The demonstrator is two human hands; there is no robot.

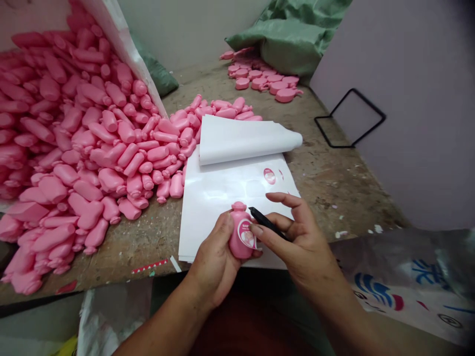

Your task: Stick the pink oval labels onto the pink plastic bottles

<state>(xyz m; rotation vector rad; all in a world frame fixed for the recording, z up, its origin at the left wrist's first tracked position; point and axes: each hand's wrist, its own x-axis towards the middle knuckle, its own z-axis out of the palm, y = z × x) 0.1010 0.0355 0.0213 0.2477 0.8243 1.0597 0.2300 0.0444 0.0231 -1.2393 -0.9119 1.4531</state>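
Note:
My left hand is closed around a small pink bottle, held upright with its neck pointing away from me. On the bottle's front is an oval sticker with a baby picture; its lower right edge stands off the surface. A slim black pen-like tool rests in the curled fingers of my right hand, its tip beside the bottle's neck. My right thumb touches the sticker's edge. Behind both hands lie white sticker sheets, with one oval label showing at the right.
Many pink bottles spill from a white sack at the left. Farther back, round pink pieces lie by a green sack. A black wire frame stands against the right wall. A printed plastic bag hangs at lower right.

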